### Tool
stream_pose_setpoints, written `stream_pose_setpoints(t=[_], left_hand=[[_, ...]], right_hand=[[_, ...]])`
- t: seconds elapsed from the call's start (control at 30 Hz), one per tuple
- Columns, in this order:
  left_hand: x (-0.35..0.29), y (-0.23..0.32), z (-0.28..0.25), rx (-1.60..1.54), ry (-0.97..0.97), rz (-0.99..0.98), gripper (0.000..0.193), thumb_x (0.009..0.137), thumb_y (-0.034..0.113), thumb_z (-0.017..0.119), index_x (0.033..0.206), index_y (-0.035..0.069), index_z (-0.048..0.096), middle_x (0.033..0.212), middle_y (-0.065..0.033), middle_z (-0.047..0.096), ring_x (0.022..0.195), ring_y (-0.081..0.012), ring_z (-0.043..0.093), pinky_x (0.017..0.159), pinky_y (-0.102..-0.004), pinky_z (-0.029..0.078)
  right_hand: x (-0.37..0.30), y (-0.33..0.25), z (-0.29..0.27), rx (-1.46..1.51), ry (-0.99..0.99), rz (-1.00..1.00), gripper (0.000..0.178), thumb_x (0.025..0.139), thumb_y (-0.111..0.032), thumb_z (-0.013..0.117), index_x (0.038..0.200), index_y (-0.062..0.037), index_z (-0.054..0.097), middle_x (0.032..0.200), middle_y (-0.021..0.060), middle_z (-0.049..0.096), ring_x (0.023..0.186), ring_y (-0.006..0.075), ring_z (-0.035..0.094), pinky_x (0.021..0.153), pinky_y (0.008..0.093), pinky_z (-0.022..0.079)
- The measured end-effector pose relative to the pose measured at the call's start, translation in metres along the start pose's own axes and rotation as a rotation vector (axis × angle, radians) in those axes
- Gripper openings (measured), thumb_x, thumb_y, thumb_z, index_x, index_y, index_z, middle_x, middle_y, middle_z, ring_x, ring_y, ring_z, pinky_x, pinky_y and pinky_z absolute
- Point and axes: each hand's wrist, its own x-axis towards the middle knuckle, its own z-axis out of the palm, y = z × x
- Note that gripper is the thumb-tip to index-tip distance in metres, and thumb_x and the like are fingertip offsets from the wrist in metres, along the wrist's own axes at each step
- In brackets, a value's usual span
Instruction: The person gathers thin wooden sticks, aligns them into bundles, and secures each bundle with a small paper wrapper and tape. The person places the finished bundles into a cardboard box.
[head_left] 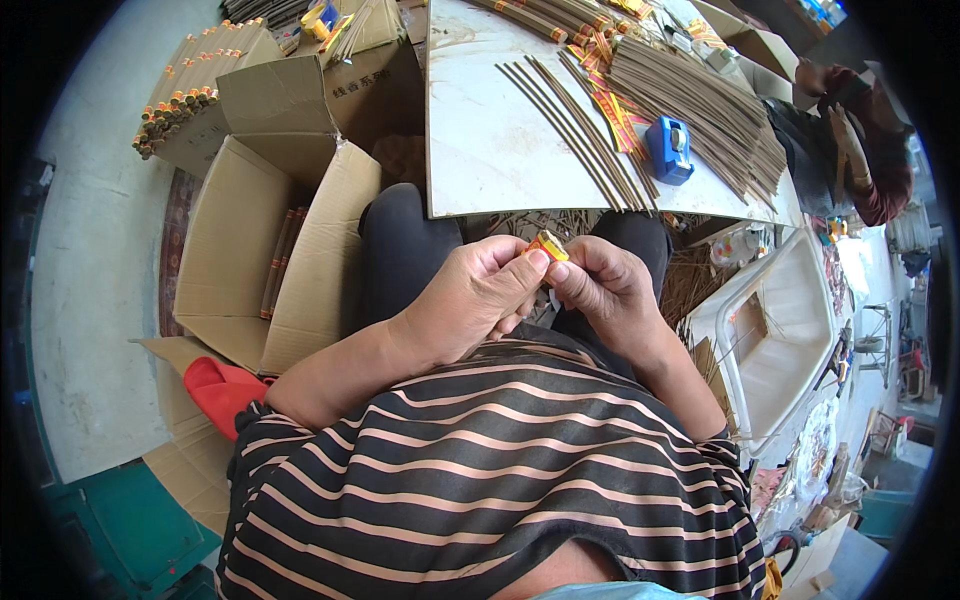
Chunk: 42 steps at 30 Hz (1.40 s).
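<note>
Above my lap, close to the near edge of the white table (470,150), both hands are closed in a pinch on a small red and yellow paper wrapper (547,246). It seems to be wound round the end of something, perhaps an incense bundle, but the fingers hide the rest. My left hand (480,290) presses it with thumb and fingers from the left. From the right, my right hand (605,280) grips it with thumb and bent fingers. On the tabletop beyond lie loose brown incense sticks (690,110), red and yellow paper strips (612,108) and a blue tape dispenser (669,150).
At my left stands an open cardboard box (235,230) with a few brown bundles (284,262) inside. Banded incense bundles (205,75) are stacked at far left. A white tub (780,330) stands at right. Another person (850,140) is at the table's far right.
</note>
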Motion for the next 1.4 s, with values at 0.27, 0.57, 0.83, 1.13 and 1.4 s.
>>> stream_pose_setpoints(t=[0.27, 0.57, 0.83, 1.13, 1.4], left_hand=[[0.001, 0.000, -0.004, -0.116, -0.068, -0.045, 0.027, 0.096, 0.028, 0.045, 0.106, 0.003, 0.046, 0.065, -0.0012, 0.048, 0.050, -0.0048, 0.042, 0.044, -0.0159, 0.035], [0.005, -0.004, -0.013, -0.246, -0.140, -0.096, 0.028, 0.095, 0.029, 0.045, 0.108, 0.004, 0.045, 0.070, -0.0106, 0.052, 0.047, -0.0109, 0.046, 0.043, -0.0191, 0.040], [0.014, -0.002, -0.015, -0.372, -0.367, -0.184, 0.035, 0.094, 0.034, 0.046, 0.110, 0.003, 0.046, 0.074, -0.0103, 0.055, 0.049, -0.0117, 0.050, 0.044, -0.0183, 0.042], [0.020, -0.005, -0.008, -0.077, -0.286, -0.046, 0.040, 0.092, 0.033, 0.050, 0.109, -0.003, 0.054, 0.088, -0.0076, 0.059, 0.078, -0.0127, 0.059, 0.070, -0.0233, 0.050], [0.026, 0.009, -0.003, 0.130, -0.341, -0.116, 0.037, 0.093, 0.032, 0.049, 0.108, -0.002, 0.055, 0.087, -0.0054, 0.059, 0.080, -0.0097, 0.057, 0.075, -0.0202, 0.046]], right_hand=[[0.005, 0.014, 0.000, -0.036, 0.013, -0.291, 0.022, 0.086, -0.018, 0.062, 0.075, -0.0016, 0.053, 0.065, 0.0055, 0.048, 0.059, 0.0143, 0.046, 0.052, 0.0263, 0.039], [0.013, 0.023, -0.003, -0.039, 0.039, -0.340, 0.026, 0.077, -0.022, 0.072, 0.075, -0.0034, 0.054, 0.063, 0.0038, 0.053, 0.055, 0.0132, 0.050, 0.050, 0.0264, 0.042], [0.017, 0.019, -0.014, -0.008, -0.018, -0.485, 0.039, 0.073, -0.029, 0.073, 0.098, -0.0017, 0.061, 0.083, 0.0065, 0.052, 0.074, 0.0157, 0.052, 0.063, 0.0268, 0.045], [0.005, 0.008, -0.023, -0.085, 0.021, -0.301, 0.039, 0.074, -0.035, 0.071, 0.085, 0.0007, 0.060, 0.080, 0.0089, 0.054, 0.070, 0.0185, 0.056, 0.059, 0.0278, 0.048], [0.003, 0.001, -0.034, -0.157, -0.024, -0.243, 0.041, 0.070, -0.039, 0.073, 0.080, -0.0016, 0.060, 0.077, 0.0095, 0.056, 0.069, 0.0214, 0.058, 0.059, 0.0294, 0.049]])
